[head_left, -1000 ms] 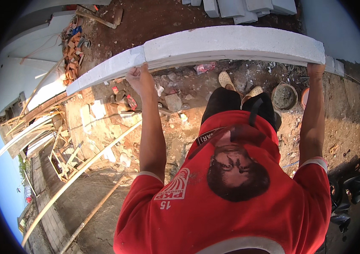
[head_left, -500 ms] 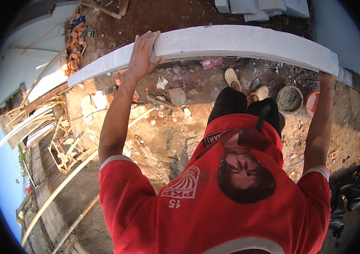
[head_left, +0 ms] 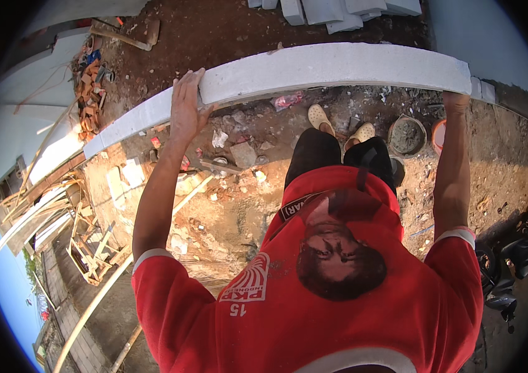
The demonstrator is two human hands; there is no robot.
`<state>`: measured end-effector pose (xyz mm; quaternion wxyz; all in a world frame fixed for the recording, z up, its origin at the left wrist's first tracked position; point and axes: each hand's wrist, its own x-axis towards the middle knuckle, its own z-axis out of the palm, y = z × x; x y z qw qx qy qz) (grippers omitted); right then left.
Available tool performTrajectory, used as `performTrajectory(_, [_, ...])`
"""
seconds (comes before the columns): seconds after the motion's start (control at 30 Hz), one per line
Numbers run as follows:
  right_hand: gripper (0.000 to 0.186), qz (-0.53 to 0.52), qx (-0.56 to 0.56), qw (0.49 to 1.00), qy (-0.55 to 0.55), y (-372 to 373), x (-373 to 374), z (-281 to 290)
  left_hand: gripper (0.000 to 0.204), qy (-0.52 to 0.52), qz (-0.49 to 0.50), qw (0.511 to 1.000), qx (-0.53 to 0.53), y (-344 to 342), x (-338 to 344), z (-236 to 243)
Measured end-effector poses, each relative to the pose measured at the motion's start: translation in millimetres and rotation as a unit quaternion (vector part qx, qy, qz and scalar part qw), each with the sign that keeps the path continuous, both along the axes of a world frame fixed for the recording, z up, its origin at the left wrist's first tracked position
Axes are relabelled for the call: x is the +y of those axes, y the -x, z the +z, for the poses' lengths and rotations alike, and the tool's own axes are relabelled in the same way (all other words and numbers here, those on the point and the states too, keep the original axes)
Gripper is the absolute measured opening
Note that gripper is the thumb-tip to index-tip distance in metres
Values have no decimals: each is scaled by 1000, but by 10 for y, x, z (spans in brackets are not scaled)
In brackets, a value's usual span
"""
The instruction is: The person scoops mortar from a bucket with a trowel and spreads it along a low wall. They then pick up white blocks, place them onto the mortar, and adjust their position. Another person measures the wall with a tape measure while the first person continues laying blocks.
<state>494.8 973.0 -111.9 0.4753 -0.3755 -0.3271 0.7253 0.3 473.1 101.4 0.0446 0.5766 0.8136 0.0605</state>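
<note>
A long pale block (head_left: 335, 65) lies along the wall of similar blocks (head_left: 130, 121) across the upper view. My left hand (head_left: 187, 105) rests against this course where two blocks meet, fingers stretched upward over the face and top edge. My right hand (head_left: 455, 102) is closed on the lower edge of the long block at its right end. Below the wall are my feet in cream clogs (head_left: 318, 114), with a bucket of grey mix (head_left: 407, 135) and an orange bucket (head_left: 439, 135) to their right.
Stacked pale blocks (head_left: 338, 12) lie beyond the wall. Broken bricks (head_left: 90, 99) are heaped at upper left, with scrap timber (head_left: 93, 248) and long poles (head_left: 87, 317) below. Rubble (head_left: 242, 155) covers the ground under the wall. Dark motorbikes (head_left: 518, 261) stand at lower right.
My left hand has lifted from gripping the underside of the course to lie over its face and top with fingers extended. My right hand keeps its grip at the right end.
</note>
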Motion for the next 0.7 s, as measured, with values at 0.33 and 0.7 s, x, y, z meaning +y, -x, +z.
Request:
performTrajectory(0.33, [44,-71,40,995,53,383,-320,447,91,11,0,1000,-18,-81,58,92])
performTrajectory(0.7, [55,-52,21,996,74,452,-406,588,95,16,-28,999,5,-123,68,113])
